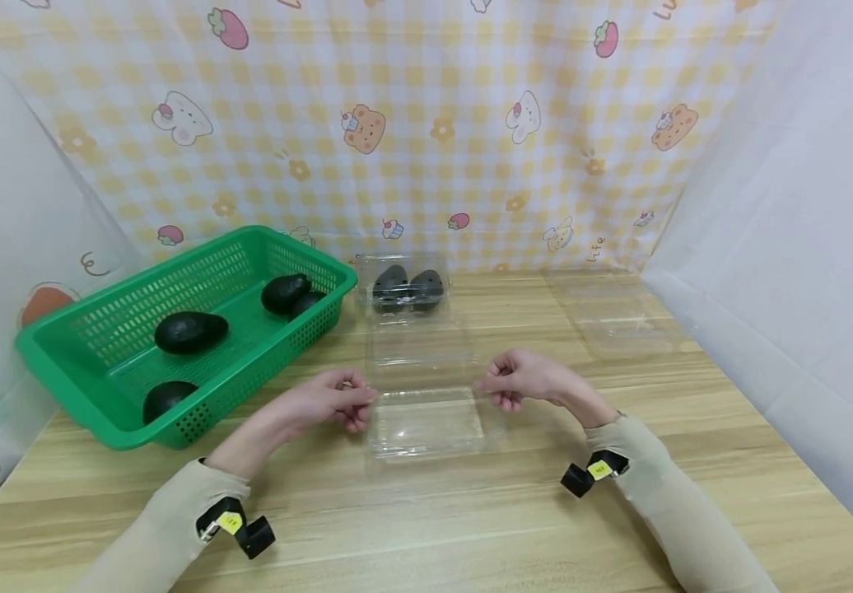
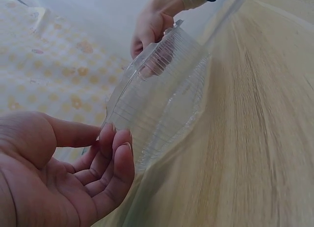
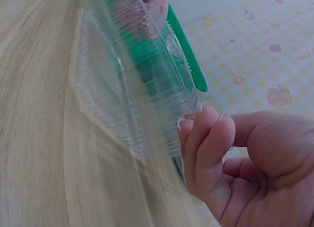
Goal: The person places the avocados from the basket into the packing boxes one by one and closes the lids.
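A clear plastic clamshell box (image 1: 426, 420) lies unfolded on the table, its lid half reaching toward the back. My left hand (image 1: 333, 399) pinches the box's left rim between thumb and fingertips. On the opposite side my right hand (image 1: 530, 380) pinches the right rim the same way. In the left wrist view the ribbed wall of the clamshell box (image 2: 157, 89) stretches from the left hand (image 2: 73, 163) across to the other hand. The right wrist view shows the box (image 3: 142, 80) with the right hand (image 3: 230, 158) at its rim.
Several dark avocados (image 1: 191, 332) lie in a green basket (image 1: 197, 412) on the left. Behind the open box, another clear box (image 1: 367, 263) holds two avocados (image 1: 426, 288). More clear plastic containers (image 1: 612, 317) sit at the back right, near the patterned curtain (image 1: 441, 165).
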Demonstrator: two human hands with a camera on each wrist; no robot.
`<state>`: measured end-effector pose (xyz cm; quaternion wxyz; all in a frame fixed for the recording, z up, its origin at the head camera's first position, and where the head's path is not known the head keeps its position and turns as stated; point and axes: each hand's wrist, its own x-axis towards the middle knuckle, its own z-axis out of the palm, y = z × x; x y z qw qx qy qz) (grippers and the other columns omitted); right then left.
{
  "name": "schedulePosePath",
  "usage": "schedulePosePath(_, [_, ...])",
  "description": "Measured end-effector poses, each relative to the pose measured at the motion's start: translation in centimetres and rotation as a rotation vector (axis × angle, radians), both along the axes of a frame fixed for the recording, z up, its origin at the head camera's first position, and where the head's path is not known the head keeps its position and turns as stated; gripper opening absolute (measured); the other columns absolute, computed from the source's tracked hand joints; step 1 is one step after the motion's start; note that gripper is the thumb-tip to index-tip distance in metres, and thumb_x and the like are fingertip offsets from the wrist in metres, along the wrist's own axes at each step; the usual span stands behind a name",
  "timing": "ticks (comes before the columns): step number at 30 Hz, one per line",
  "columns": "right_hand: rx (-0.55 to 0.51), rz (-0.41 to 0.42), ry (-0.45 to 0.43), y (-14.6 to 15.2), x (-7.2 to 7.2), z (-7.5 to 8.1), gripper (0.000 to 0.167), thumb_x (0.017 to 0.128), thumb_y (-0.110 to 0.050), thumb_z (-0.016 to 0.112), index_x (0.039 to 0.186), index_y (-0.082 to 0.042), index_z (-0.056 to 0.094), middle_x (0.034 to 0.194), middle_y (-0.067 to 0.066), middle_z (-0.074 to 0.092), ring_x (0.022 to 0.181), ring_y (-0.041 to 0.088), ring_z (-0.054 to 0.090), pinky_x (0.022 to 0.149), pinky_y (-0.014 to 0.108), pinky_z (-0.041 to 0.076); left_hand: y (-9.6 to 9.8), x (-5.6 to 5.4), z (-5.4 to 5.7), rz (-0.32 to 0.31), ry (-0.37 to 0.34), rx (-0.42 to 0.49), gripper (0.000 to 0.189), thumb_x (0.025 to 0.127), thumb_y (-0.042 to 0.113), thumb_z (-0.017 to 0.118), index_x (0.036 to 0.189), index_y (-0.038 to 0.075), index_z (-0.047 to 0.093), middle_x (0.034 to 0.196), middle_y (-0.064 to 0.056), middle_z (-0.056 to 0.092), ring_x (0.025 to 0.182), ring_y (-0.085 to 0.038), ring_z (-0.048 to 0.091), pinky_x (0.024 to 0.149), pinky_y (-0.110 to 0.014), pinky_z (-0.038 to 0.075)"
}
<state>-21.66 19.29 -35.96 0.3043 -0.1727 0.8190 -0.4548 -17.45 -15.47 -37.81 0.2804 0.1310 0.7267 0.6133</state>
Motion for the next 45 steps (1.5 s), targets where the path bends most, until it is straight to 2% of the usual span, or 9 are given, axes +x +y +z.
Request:
schedulePosePath(10, [-0.001, 0.028, 0.005, -1.1, -0.3, -0.1, 0.028, 0.1, -0.019, 0.065, 0.078, -0.004, 0.056, 0.069, 0.006, 0.064, 0.055, 0.011, 0.057, 0.051, 0.022, 0.048, -0.9, 0.3, 0.4, 0.016, 0.012, -0.01, 0.014, 0.103, 0.01, 0.057, 0.096, 0.0, 0.052, 0.081, -0.008, 0.063, 0.075, -0.017, 0.063, 0.071, -0.028, 0.056])
schedulePosePath(17, [0.005, 0.04, 0.027, -1.8, -0.4, 0.0, 0.029, 0.101, -0.019, 0.064, 0.076, -0.005, 0.055, 0.069, 0.005, 0.064, 0.054, 0.01, 0.057, 0.051, 0.023, 0.048, -1.4, 0.3, 0.9, 0.043, 0.044, -0.08, 0.015, 0.103, 0.012, 0.058, 0.096, 0.0, 0.053, 0.078, -0.008, 0.063, 0.071, -0.017, 0.063, 0.068, -0.028, 0.055])
schedulePosePath(32, [0.011, 0.025, 0.071, -1.8, -0.2, -0.1, 0.03, 0.1, -0.022, 0.066, 0.077, -0.005, 0.056, 0.066, 0.004, 0.063, 0.052, 0.01, 0.056, 0.049, 0.023, 0.047, -1.5, 0.3, 1.2, 0.083, 0.055, -0.155, 0.018, 0.102, 0.017, 0.06, 0.099, 0.0, 0.056, 0.077, -0.007, 0.061, 0.068, -0.016, 0.061, 0.064, -0.027, 0.052])
schedulePosePath(41, [0.016, 0.01, 0.069, -2.0, 0.0, 0.0, 0.029, 0.1, -0.023, 0.066, 0.079, -0.004, 0.058, 0.067, 0.004, 0.063, 0.052, 0.01, 0.056, 0.049, 0.024, 0.047, -1.9, 0.6, 2.3, 0.132, 0.132, -0.208, 0.022, 0.104, 0.017, 0.057, 0.105, -0.005, 0.055, 0.08, -0.012, 0.063, 0.069, -0.019, 0.062, 0.069, -0.035, 0.055])
schedulePosePath(45, [0.013, 0.007, 0.072, -2.0, 0.0, -0.1, 0.029, 0.099, -0.023, 0.067, 0.079, -0.004, 0.059, 0.067, 0.004, 0.063, 0.051, 0.01, 0.056, 0.049, 0.024, 0.047, -2.2, 0.6, 2.8, 0.13, 0.167, -0.235, 0.024, 0.105, 0.019, 0.057, 0.104, -0.005, 0.055, 0.082, -0.014, 0.063, 0.071, -0.022, 0.063, 0.07, -0.037, 0.056])
